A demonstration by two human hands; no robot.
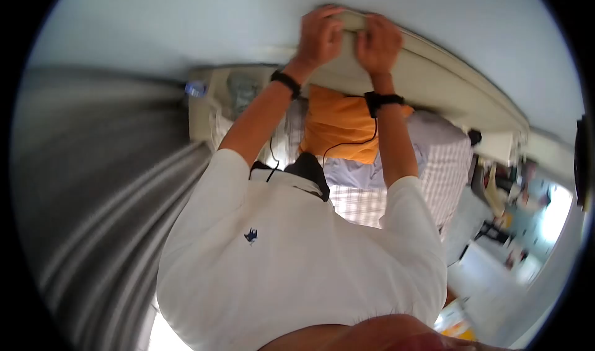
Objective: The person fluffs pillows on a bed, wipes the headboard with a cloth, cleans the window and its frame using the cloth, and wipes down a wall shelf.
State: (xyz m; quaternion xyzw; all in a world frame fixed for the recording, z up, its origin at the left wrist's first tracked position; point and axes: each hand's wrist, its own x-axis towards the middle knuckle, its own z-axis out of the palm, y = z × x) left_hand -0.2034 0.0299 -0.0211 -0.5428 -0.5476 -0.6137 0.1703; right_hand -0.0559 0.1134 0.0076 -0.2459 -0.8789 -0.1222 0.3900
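Observation:
My left hand [321,36] rests on the top edge of the cream headboard [434,72], its fingers curled over the rim. Close beside it, my right hand [379,44] grips the same edge, with a short stretch of headboard between the two hands. Each wrist wears a black band, and a thin dark cable [347,144] hangs from the right one. Below my hands an orange pillow [338,125] leans against the headboard, partly covered by my right forearm. The fingertips behind the rim are hidden.
A checked bedsheet [443,177] and a grey-purple pillow [434,127] lie on the bed. Grey curtains [111,214] hang at the left. A bluish object [196,89] stands near the headboard's left end. Assorted items and white floor [483,283] appear at the right.

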